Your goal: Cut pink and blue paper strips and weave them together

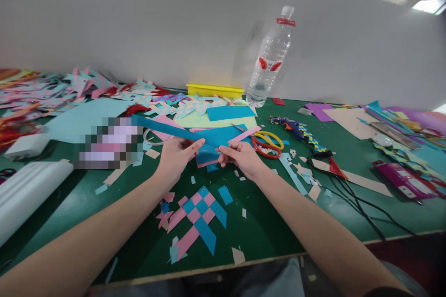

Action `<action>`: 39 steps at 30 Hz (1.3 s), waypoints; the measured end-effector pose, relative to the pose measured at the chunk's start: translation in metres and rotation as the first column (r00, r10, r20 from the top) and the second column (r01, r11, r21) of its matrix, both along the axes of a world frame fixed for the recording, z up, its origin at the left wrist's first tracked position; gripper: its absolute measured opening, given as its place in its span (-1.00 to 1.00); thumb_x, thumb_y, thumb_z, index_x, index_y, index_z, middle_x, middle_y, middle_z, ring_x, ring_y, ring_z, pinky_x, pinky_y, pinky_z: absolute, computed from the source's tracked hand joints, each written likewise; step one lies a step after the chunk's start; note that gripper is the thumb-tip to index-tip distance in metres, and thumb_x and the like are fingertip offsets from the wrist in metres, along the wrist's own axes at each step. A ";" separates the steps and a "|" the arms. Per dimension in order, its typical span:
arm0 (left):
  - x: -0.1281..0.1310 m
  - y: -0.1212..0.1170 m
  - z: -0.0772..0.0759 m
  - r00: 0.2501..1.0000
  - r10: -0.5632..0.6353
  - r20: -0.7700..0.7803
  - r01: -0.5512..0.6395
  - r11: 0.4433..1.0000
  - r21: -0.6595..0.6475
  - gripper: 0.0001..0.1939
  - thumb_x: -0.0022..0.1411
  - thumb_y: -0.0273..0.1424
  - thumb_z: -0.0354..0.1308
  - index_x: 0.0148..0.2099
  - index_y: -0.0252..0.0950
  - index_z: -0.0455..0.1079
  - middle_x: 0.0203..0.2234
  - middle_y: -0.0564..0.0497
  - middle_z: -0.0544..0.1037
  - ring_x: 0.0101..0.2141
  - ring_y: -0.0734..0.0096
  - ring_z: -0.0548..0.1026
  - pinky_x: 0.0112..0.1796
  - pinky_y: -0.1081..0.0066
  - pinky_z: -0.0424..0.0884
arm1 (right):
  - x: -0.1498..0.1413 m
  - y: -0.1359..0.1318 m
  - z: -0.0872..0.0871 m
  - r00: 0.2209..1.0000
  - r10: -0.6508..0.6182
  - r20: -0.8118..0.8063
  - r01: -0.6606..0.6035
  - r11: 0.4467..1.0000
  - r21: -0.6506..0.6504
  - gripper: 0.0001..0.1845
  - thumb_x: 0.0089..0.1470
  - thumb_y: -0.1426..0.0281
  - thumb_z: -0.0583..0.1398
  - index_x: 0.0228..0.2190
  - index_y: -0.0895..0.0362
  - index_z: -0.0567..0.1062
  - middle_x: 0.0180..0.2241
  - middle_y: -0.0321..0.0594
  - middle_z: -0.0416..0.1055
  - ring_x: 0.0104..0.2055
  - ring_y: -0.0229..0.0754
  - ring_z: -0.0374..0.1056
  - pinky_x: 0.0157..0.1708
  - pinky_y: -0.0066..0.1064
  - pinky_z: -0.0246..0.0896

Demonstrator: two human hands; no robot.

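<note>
My left hand (pixel 179 158) is closed in a pinch on a long blue paper strip (pixel 163 126), which reaches out to the upper left. My right hand (pixel 242 157) is also pinched shut, at the strips' other side, where a pink paper strip (pixel 245 134) sticks out to the right. Blue and pink sheets lie behind and under both hands, so the exact overlap is hard to make out. Scissors with red and yellow handles (pixel 268 144) rest just beyond my right hand. Closer to me lies a woven pink-and-blue paper fish (pixel 200 216) on the green table (pixel 261 232).
A tall plastic bottle (pixel 268 65) stands against the grey partition. To the right lie a glue gun (pixel 294 131) and black cables (pixel 362 209). At left are a blurred-out phone-like object (pixel 111 144), a white roll (pixel 33 195) and heaps of paper strips (pixel 52 90). Paper scraps are scattered about.
</note>
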State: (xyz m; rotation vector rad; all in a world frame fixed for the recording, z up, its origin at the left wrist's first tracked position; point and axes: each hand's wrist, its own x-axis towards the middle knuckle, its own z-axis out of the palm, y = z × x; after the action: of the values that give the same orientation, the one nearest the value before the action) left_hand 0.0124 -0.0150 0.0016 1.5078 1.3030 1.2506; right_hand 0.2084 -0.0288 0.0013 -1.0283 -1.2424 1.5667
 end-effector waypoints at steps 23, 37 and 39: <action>0.001 0.000 -0.005 0.978 -0.207 -0.032 0.206 0.978 -0.024 -0.65 0.08 -0.09 0.24 -0.46 -0.30 0.46 -0.50 -0.04 0.57 -0.43 0.28 0.51 -0.38 0.39 0.43 | 0.001 0.000 0.000 0.999 0.031 0.009 -0.031 0.999 0.032 -0.69 -0.13 0.16 0.35 -0.49 0.16 0.50 -0.54 -0.30 0.48 -0.55 -0.33 0.37 -0.40 -0.43 0.28; -0.001 0.001 -0.005 0.967 -0.216 -0.138 0.214 0.976 -0.027 -0.63 0.12 -0.08 0.19 -0.45 -0.31 0.45 -0.54 -0.03 0.55 -0.47 0.30 0.49 -0.39 0.39 0.38 | 0.001 0.000 -0.002 0.997 0.071 0.030 -0.073 0.995 0.075 -0.66 -0.09 0.12 0.31 -0.51 0.16 0.46 -0.52 -0.26 0.48 -0.52 -0.29 0.39 -0.35 -0.37 0.30; 0.000 0.000 -0.005 0.969 -0.204 -0.139 0.201 0.979 -0.035 -0.62 0.12 -0.07 0.20 -0.46 -0.31 0.44 -0.54 -0.02 0.55 -0.46 0.30 0.49 -0.38 0.38 0.38 | 0.000 0.000 -0.003 0.997 0.066 0.036 -0.069 0.994 0.087 -0.65 -0.09 0.11 0.31 -0.51 0.16 0.46 -0.52 -0.27 0.48 -0.52 -0.29 0.39 -0.35 -0.38 0.30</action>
State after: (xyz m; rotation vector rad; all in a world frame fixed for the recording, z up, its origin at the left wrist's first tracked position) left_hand 0.0121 -0.0153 -0.0030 1.6947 1.2118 1.0115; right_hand 0.2089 -0.0288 -0.0020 -0.9686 -1.3690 1.5371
